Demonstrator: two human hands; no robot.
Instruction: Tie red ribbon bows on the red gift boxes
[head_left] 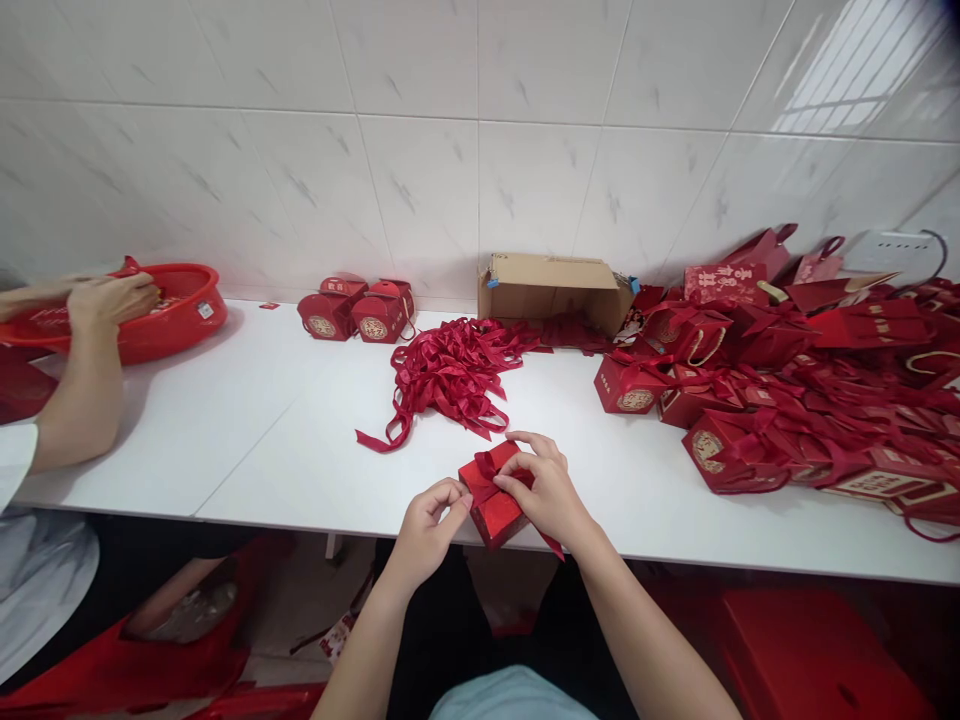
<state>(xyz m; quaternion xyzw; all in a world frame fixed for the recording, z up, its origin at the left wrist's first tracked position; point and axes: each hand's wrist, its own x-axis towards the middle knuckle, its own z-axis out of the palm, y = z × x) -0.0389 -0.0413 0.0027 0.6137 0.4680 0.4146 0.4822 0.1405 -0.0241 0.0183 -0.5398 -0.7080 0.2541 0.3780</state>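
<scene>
There's your red box on the counter, right at the near edge, handy for both arms. Your left hand and right hand pinch fingers nearly closed on its ribbon, apparently to tension it, though fingertip contact is hard to see.

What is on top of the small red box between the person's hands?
A dark red ribbon, partly looped, lies across the red box. The right hand hides part of the ribbon; the surface beneath cannot be seen.
</scene>
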